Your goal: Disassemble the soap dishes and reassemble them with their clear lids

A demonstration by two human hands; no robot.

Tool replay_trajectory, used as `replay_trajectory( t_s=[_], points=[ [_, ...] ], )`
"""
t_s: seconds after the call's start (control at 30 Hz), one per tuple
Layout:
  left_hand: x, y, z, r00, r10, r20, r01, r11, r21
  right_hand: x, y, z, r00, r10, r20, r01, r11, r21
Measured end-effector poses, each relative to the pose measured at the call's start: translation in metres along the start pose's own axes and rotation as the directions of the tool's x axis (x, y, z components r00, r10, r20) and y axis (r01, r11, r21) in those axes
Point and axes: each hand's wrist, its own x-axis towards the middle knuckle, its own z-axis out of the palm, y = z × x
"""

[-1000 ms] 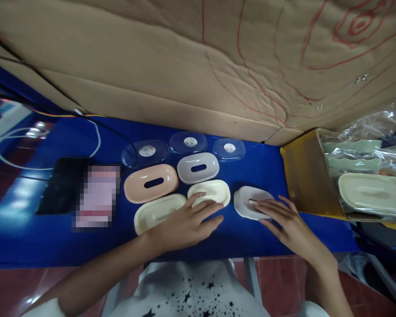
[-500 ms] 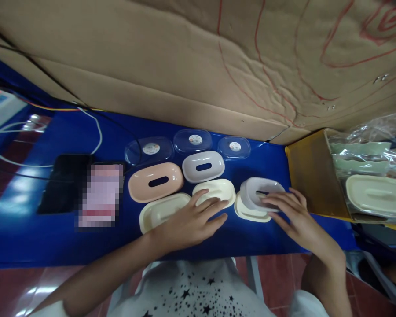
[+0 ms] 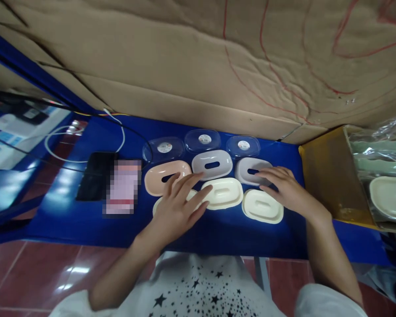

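Observation:
My right hand (image 3: pixel 288 191) grips the right end of a pale grey oval plastic dish (image 3: pixel 240 171) with a long slot, its fingers reaching over the slot. Below it lies a cream oval lid-like piece (image 3: pixel 263 207) with a raised middle ridge. My left hand (image 3: pixel 181 204) is open, fingers spread over a peach slotted dish (image 3: pixel 152 179) and a mostly hidden cream piece (image 3: pixel 156 207). Its fingertips come close to the middle cream ridged piece (image 3: pixel 229 193); contact I cannot tell. Another pale grey slotted dish (image 3: pixel 198 164) sits behind that one.
Clear plastic lids with round labels (image 3: pixel 203 140) line the back of the blue table (image 3: pixel 62 220), against a cardboard wall (image 3: pixel 185 66). A phone with a blurred screen (image 3: pixel 123 187), a black flat object (image 3: pixel 94 176) and cables lie left. An open cardboard box (image 3: pixel 333 176) holds wrapped pieces at right.
My right hand has moved the grey slotted dish off the cream piece and back, to the row behind it. My left hand has shifted left. The camera view has turned slightly left.

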Motion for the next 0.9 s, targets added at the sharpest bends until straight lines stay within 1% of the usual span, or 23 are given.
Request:
replay_trajectory(
  t_s=[0.07,0.13,0.23,0.27,0.33,0.4,0.47,0.53,0.6,0.67,0.73,0.77,0.83,0.9],
  points=[
    [-0.014,0.004,-0.005,0.999,-0.040,-0.013,0.039,0.998,-0.049,-0.018,-0.008,-0.006,0.999,0.038,-0.031,-0.039,0.998,-0.040],
    [-0.028,0.005,-0.008,0.996,-0.090,-0.017,0.089,0.994,-0.069,-0.039,-0.021,-0.006,0.999,0.050,-0.015,-0.051,0.998,-0.046],
    [-0.042,-0.001,-0.010,0.986,-0.163,-0.036,0.162,0.986,-0.021,-0.068,-0.041,0.006,0.998,0.046,0.038,-0.045,0.999,-0.021],
    [-0.044,-0.004,-0.010,0.982,-0.184,-0.040,0.184,0.983,0.008,-0.075,-0.046,0.012,0.998,0.048,0.042,-0.048,0.999,-0.013],
    [-0.043,-0.010,-0.010,0.973,-0.229,-0.025,0.230,0.970,0.071,-0.084,-0.050,0.020,0.999,0.052,0.006,-0.052,0.999,0.000],
    [-0.037,-0.016,-0.010,0.965,-0.263,-0.001,0.261,0.958,0.120,-0.082,-0.047,0.021,0.998,0.040,-0.056,-0.039,0.999,0.018],
    [-0.026,-0.023,-0.009,0.958,-0.285,0.011,0.281,0.949,0.145,-0.066,-0.036,0.015,0.992,0.019,-0.126,-0.016,0.999,0.029],
    [-0.010,-0.031,-0.007,0.944,-0.331,0.009,0.325,0.931,0.166,-0.036,-0.023,0.005,0.983,-0.003,-0.182,0.006,1.000,0.016],
    [0.009,-0.041,-0.003,0.905,-0.425,0.008,0.414,0.886,0.210,0.002,-0.010,-0.002,0.976,-0.044,-0.212,0.040,0.999,-0.024],
    [0.028,-0.050,0.004,0.849,-0.528,0.022,0.504,0.821,0.268,0.043,-0.002,-0.004,0.978,-0.057,-0.200,0.047,0.997,-0.053],
    [0.043,-0.058,0.012,0.796,-0.602,0.063,0.558,0.771,0.307,0.081,0.000,0.000,0.981,-0.062,-0.184,0.052,0.997,-0.060],
    [0.049,-0.061,0.015,0.782,-0.617,0.087,0.565,0.761,0.320,0.097,-0.001,0.003,0.984,-0.070,-0.166,0.061,0.996,-0.058],
    [0.057,-0.063,0.021,0.773,-0.623,0.122,0.558,0.759,0.336,0.122,-0.008,0.010,0.990,-0.076,-0.121,0.070,0.996,-0.054],
    [0.056,-0.057,0.023,0.773,-0.623,0.120,0.551,0.753,0.360,0.138,-0.018,0.018,0.994,-0.065,-0.088,0.060,0.996,-0.065]
  ],
)
